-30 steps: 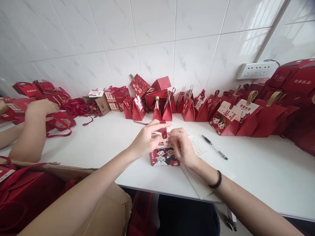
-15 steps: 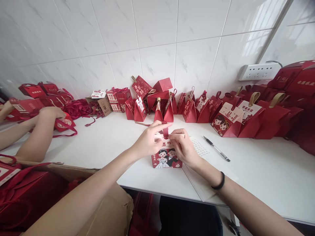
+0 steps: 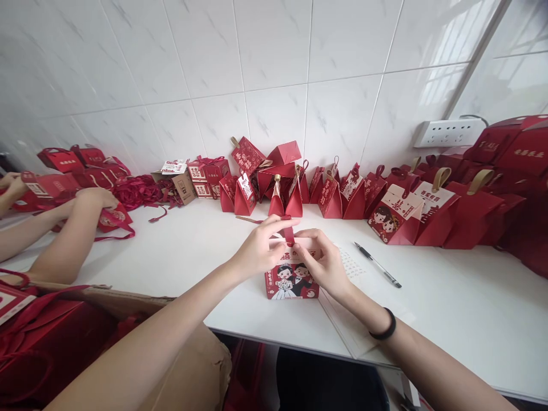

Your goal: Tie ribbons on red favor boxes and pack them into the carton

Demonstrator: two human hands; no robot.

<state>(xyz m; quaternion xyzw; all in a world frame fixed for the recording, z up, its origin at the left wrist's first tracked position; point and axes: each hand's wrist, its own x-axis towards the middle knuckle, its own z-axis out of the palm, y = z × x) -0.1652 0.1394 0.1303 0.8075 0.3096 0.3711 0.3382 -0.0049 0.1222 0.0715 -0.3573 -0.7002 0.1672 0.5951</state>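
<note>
A small red-and-white gift box [image 3: 294, 285] with a cartoon bride and groom stands upright near the table's front edge. From its top rises a red ribbon loop [image 3: 289, 234]. My left hand [image 3: 261, 248] is closed at the left of the box top, its index finger lying across the top of the loop and its thumb low by the ribbon's base. On the other side, my right hand [image 3: 327, 262] grips the box's top edge, thumb in front near the ribbon's base and the other fingers behind, partly hidden.
Finished-looking red gift boxes [image 3: 353, 197] line the wall. A pen [image 3: 377, 264] and a printed sheet [image 3: 353, 265] lie to the right. At left, another person's arms [image 3: 72, 228] reach over a red box [image 3: 115, 217]; a cardboard carton [image 3: 188, 365] stands in front.
My right thumb and fingers have shifted, the thumb now straighter against the box front beside the ribbon. My left hand keeps its hold. The view has tilted slightly upward.
</note>
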